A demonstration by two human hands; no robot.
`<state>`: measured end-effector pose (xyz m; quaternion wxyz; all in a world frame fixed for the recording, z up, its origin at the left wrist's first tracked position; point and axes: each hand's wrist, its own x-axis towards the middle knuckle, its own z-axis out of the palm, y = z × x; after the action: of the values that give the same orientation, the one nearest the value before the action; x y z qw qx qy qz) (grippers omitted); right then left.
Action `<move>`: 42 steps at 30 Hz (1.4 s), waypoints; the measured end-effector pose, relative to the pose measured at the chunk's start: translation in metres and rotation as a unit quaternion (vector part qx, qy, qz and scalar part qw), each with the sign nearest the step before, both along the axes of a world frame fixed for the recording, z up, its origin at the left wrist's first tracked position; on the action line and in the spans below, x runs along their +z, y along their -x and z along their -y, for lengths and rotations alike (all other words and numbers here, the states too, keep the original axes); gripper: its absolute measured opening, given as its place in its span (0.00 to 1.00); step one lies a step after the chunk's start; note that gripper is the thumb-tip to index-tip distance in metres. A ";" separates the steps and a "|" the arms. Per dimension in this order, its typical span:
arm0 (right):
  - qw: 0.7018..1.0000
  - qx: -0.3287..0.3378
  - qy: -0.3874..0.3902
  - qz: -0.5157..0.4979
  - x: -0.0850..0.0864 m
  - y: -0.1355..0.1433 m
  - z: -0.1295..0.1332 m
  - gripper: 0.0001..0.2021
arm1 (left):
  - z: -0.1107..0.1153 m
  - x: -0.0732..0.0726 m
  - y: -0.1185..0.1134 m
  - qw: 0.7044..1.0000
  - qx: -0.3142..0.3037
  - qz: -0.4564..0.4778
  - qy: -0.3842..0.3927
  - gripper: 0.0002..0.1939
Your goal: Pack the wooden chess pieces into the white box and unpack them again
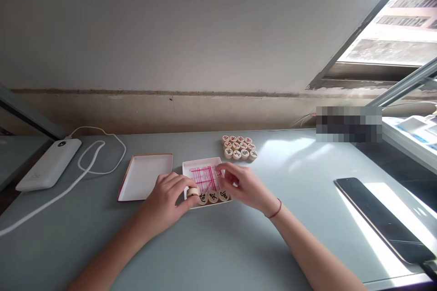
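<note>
My left hand (170,193) pinches a round wooden Chinese chess piece (193,192) between thumb and fingers at the near left corner of a shallow white box (201,162). Beside that piece, three more pieces (213,197) with black characters lie in a row along the box's near side. Red lines mark a sheet (205,178) on the box floor. Over the box's right side, my right hand (242,184) is loosely curled, its fingertips apart and slightly blurred, with no piece visible in them. Several pieces (240,146), red and black lettered, stand grouped beyond the box.
A shallow box lid (147,177) lies left of the box. Farther left are a white power bank (51,163) and its looping white cable (73,186). A black phone (382,218) rests at the right, near a sunlit patch. A wall closes off the table's back.
</note>
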<state>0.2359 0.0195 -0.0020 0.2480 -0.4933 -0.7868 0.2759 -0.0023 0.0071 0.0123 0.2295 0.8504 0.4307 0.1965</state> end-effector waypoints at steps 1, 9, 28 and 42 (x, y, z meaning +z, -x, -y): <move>1.000 0.024 -0.005 -0.015 0.003 0.003 0.003 0.10 | 0.002 0.001 -0.002 0.999 0.011 0.030 0.011 0.07; 0.993 0.072 0.040 -0.086 0.009 0.012 0.013 0.10 | 0.011 -0.003 -0.015 0.971 0.076 0.178 0.144 0.10; 0.986 -0.141 0.084 0.021 0.008 -0.013 -0.007 0.19 | 0.014 -0.013 -0.019 0.981 0.081 0.173 0.029 0.11; 0.981 -0.063 0.164 -0.085 0.015 -0.023 -0.008 0.19 | 0.019 -0.023 -0.021 0.991 0.060 0.120 -0.001 0.21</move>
<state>0.2585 0.0276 0.0126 0.2468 -0.5508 -0.6741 0.4257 0.0190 -0.0122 -0.0110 0.2664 0.7939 0.4498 0.3107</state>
